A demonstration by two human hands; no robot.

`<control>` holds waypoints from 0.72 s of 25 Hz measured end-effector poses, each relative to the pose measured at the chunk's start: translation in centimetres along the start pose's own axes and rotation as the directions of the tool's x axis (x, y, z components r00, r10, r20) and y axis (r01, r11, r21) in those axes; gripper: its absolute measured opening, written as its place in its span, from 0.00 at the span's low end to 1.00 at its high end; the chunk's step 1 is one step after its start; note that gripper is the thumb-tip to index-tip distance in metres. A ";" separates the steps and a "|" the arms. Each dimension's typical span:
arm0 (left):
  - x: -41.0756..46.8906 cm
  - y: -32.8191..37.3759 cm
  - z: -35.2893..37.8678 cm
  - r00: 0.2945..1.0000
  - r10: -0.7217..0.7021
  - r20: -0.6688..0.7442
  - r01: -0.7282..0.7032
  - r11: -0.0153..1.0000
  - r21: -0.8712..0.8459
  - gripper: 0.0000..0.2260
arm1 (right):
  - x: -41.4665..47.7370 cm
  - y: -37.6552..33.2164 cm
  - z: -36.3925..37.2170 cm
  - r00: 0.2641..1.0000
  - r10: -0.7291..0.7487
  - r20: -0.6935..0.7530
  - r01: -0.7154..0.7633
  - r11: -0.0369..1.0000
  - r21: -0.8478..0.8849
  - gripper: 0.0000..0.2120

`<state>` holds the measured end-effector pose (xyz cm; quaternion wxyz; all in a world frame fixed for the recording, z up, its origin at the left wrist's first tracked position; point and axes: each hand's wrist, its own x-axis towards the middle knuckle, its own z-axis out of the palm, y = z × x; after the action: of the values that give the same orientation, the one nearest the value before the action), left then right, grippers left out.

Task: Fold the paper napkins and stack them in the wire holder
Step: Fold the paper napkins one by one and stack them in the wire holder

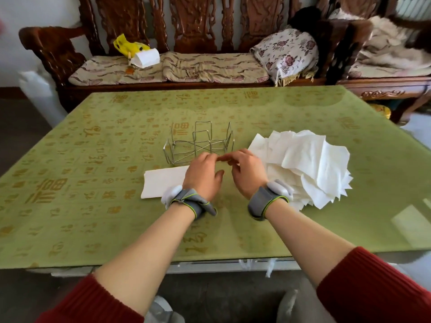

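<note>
1. A dark carved wooden bench point(193, 22) runs across the top of the frame, its seat covered by a beige patterned cushion point(186, 66).
2. A floral pillow point(286, 50) leans at the bench's right end. A yellow plastic bag point(127, 46) and a white packet point(145, 57) lie on the seat at upper left.
3. In the upper right corner, a furry throw point(391, 43) covers a second wooden seat.
4. A table point(93, 194) fills the middle, with a green cloth bearing gold characters under a glossy top. A pale reflection point(410, 224) shows at its right.
5. A white wall point(35, 10) is at upper left, and dark floor point(14, 136) at the left edge.
</note>
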<state>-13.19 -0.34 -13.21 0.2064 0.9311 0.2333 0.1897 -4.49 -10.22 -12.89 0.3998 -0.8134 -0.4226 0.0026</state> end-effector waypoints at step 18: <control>4.5 11.6 5.4 0.987 0.159 0.024 -0.152 0.968 -0.199 0.06 | -3.3 7.4 -10.7 0.953 0.278 -0.117 -0.300 0.914 -0.272 0.25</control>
<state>-3.01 -8.99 -11.10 0.2866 0.9251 0.1355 0.2089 2.14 -21.78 -11.53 0.2885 -0.9157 -0.2782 -0.0305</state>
